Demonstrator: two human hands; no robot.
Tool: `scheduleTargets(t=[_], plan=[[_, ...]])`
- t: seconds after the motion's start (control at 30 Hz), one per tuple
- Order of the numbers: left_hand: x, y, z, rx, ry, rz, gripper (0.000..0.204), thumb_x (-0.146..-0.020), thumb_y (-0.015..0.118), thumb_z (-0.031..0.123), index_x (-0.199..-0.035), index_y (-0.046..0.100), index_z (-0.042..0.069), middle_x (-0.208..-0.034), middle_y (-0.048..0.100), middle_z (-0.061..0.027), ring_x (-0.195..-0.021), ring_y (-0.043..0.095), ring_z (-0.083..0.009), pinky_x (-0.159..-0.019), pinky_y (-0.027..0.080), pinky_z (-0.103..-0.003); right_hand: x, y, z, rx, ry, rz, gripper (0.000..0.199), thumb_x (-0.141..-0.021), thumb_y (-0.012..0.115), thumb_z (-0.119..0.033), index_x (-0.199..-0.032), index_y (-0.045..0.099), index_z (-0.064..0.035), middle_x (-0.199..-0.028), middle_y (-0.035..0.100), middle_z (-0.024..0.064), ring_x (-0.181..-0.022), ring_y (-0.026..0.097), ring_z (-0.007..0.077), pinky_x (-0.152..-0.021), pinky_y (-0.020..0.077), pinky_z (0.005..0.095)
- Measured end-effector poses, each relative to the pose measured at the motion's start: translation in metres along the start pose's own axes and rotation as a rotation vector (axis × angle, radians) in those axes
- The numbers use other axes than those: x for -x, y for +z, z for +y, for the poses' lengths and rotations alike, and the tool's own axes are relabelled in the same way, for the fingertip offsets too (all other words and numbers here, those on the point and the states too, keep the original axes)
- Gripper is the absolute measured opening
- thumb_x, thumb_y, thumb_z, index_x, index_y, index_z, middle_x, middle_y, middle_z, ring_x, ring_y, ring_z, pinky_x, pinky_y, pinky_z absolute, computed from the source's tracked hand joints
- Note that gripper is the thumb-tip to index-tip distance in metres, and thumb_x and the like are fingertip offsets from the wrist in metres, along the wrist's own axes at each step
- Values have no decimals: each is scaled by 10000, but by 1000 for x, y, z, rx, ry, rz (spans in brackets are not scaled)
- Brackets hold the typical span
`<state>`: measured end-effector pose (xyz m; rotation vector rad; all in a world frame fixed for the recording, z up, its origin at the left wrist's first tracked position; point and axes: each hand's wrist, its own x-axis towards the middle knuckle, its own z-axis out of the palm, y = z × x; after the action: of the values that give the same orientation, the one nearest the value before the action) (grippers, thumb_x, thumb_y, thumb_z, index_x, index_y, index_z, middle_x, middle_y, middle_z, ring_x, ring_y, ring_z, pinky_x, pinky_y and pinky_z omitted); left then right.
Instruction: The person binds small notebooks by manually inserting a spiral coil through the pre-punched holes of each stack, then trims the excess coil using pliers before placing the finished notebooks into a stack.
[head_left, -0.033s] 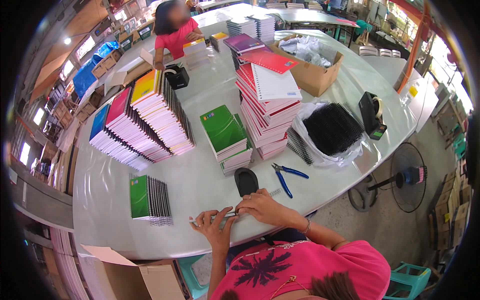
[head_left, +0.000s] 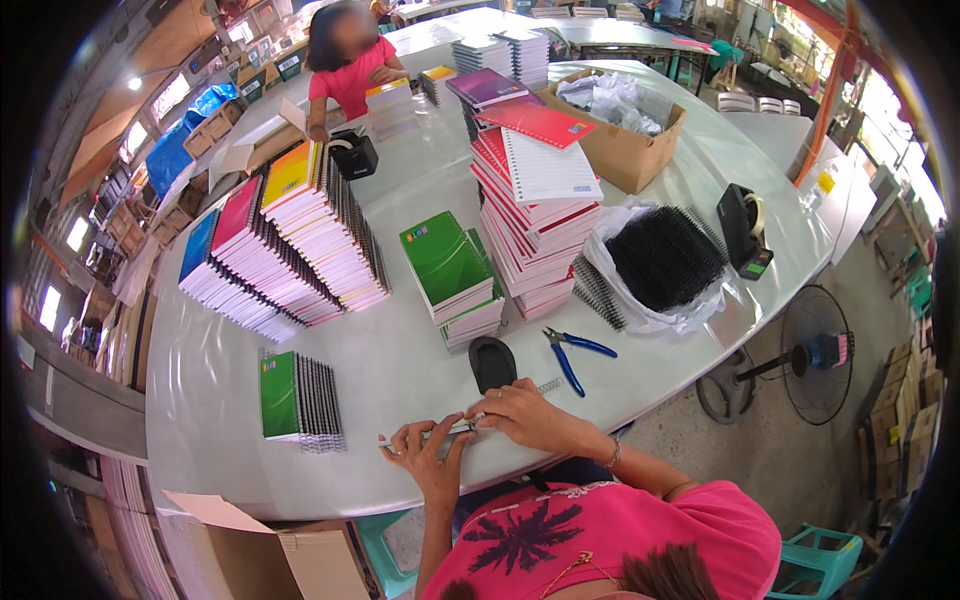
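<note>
- Left hand (head_left: 428, 452) at the table's near edge, fingers spread and lightly curled along a thin silvery strip (head_left: 432, 437), touching it from below.
- Right hand (head_left: 522, 412) clenched over the strip's right end, fingertips pinching it against the white table (head_left: 400, 370).
- Just beyond the right fingers: a black oval pad (head_left: 492, 362) and blue-handled pliers (head_left: 572, 356).
- Left of the left fingers: a small stack of green notebooks (head_left: 296, 397) with black spiral spines.
- Farther off: a green-covered pile (head_left: 452, 275), a tall red-and-white stack (head_left: 535, 190), and a bag of black spiral coils (head_left: 662, 262).
- At the far side: another person in pink (head_left: 348, 68).
</note>
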<state>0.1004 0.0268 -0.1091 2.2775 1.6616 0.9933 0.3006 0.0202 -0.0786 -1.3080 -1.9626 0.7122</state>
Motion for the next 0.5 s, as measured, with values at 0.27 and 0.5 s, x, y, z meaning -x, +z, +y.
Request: scheduleTargets(t=[0.27,0.5], plan=[[-5,2,8,-32,-48,8,347,-735,805,312,-1075,739,329,-956,531,61,-1094,453,-174,-1109,102,-597,-2,3,-11,8,27,129,149,-940,590,-210,-1035,599,-96,-979,617,66,-915,593,264,-864,370,419],[-6,4,9,-43,-62,3,370,-733,804,323,-1098,738,329,-961,544,56,-1094,457,-175,-1103,102,-595,-8,6,-11,177,-78,181,174,-935,591,-228,-1034,584,-86,-988,613,57,-917,596,257,-844,379,418]])
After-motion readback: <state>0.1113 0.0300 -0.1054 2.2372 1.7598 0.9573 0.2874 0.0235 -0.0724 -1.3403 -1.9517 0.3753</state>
